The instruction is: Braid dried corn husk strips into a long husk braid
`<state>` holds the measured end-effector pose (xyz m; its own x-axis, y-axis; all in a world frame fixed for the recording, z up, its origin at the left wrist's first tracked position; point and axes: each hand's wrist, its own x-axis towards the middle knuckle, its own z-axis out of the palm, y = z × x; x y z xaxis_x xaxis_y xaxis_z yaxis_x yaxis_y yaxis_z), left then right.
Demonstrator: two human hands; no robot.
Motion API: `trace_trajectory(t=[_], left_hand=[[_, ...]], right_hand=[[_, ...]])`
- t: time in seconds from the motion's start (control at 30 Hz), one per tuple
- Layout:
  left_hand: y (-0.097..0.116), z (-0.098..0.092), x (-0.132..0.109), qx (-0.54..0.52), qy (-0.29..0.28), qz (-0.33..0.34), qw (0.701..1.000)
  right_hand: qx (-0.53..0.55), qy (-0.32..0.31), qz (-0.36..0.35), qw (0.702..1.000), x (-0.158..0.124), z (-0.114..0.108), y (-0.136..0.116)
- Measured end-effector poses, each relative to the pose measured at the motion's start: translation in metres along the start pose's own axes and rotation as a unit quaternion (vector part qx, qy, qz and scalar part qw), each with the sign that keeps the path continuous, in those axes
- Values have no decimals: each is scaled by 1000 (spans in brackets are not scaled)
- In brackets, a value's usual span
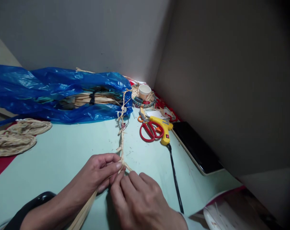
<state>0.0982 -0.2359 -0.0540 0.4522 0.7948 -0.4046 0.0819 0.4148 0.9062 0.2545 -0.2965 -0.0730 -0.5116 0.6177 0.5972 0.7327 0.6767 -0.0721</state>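
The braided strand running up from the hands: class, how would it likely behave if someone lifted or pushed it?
The braided strand is probably floppy, since it bends along its length. It looks light, being thin and apparently plant fibre. Pushed sideways, it might snag rather than roll, as small ends stick out.

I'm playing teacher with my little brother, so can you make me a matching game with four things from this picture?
Things:
1. Plastic bag
2. Glue gun
3. Straw braid
4. Cup

Clues:
A. Pinched at its near end by the left hand
B. Standing in the small woven basket
C. Shiny blue
D. Yellow, with a black cord

Right pairs: 1-C, 2-D, 3-A, 4-B
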Motion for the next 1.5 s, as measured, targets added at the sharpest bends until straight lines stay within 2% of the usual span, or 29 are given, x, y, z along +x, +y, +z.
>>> trace_trajectory(t=[0.07, 0.13, 0.2, 0.23, 0.3, 0.33, 0.37, 0.47, 0.63, 0.77, 0.87, 0.93, 1.0, 1.1, 1.13, 1.2, 1.27, 1.3, 1.37, 1.4, 1.43, 1.5], left_hand=[[0, 0, -1, 9, 13, -1, 1000], [1, 0, -2, 18, 19, -3, 1000], [0, -1, -2, 13, 17, 0, 1000], [-1, -1, -2, 12, 11, 4, 1000], [-4, -2, -1, 26, 3, 17, 1000], [-5, -2, -1, 43, 3, 26, 999], [-6, -2, -1, 66, 8, 35, 997], [-6, -1, -5, 149, 42, 62, 986], [-7, 0, -16, 329, 81, 84, 937], [-14, 3, -23, 389, 113, 125, 906], [-19, 8, -24, 454, 130, 199, 859], [-20, 12, -24, 507, 140, 274, 805], [-21, 15, -22, 557, 138, 342, 744], [-22, 20, -21, 615, 131, 402, 665], [-23, 21, -21, 626, 123, 413, 650], [-22, 20, -23, 622, 110, 436, 641], [-18, 17, -24, 588, 108, 453, 661], [-14, 14, -25, 563, 126, 444, 685], [-6, 7, -23, 494, 175, 380, 762], [-2, 3, -21, 456, 174, 322, 811], [2, 1, -19, 409, 161, 262, 859], [5, -1, -12, 296, 87, 169, 936]], right_hand=[[72, -13, 69, 995, 5, -12, 5], [178, -25, 175, 968, 11, -24, 15], [261, -36, 276, 924, 18, -29, 26], [311, -75, 302, 898, 21, -29, 32], [416, -159, 318, 837, 25, -22, 40], [445, -178, 316, 818, 27, -17, 42], [462, -184, 313, 809, 28, -12, 44], [455, -161, 315, 817, 29, -4, 44], [487, -132, 388, 771, 26, -4, 39], [485, -90, 408, 768, 25, -6, 34], [487, -74, 401, 772, 25, -7, 32], [507, -78, 389, 766, 24, -6, 32], [537, -90, 382, 746, 22, -4, 34], [574, -103, 392, 712, 21, 0, 35], [585, -100, 396, 700, 21, 1, 36], [607, -92, 405, 678, 21, 3, 37], [624, -87, 408, 661, 21, 3, 37], [628, -88, 407, 657, 21, 2, 38], [631, -91, 403, 657, 21, 0, 39], [633, -93, 398, 658, 21, -2, 39], [635, -94, 394, 658, 21, -3, 39], [648, -97, 381, 653, 21, -5, 39]])
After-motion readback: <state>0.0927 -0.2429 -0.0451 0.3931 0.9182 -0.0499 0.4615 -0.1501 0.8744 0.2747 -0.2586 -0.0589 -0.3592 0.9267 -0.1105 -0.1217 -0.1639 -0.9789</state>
